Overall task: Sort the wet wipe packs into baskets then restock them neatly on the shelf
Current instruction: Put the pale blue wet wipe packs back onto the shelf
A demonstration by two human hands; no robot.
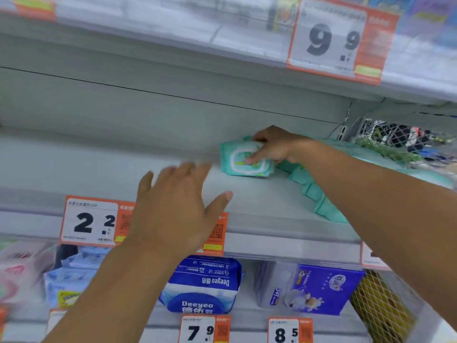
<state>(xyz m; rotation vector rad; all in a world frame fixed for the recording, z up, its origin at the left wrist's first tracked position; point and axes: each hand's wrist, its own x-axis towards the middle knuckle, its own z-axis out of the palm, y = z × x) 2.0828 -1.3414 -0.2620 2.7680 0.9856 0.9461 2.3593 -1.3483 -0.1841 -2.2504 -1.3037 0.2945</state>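
My right hand (272, 147) grips a small green wet wipe pack (243, 160) on the grey middle shelf (259, 209), fingers over its top and front. A row of more green packs (314, 191) lies under my right forearm, running toward the shelf's front edge. Larger green packs (371, 154) sit behind them at the right. My left hand (178, 204) hovers open with spread fingers over the shelf's left part, holding nothing, just left of the gripped pack.
Price tags hang on the shelf edges: 2.2 (91, 221), 9.9 (331, 38), 7.9 (200, 330), 8.5 (286, 332). Below stand a blue Deeyeo pack (202, 285), a purple tissue box (319, 290) and light blue packs (71, 276). A wire mesh divider (385, 308) stands at the right.
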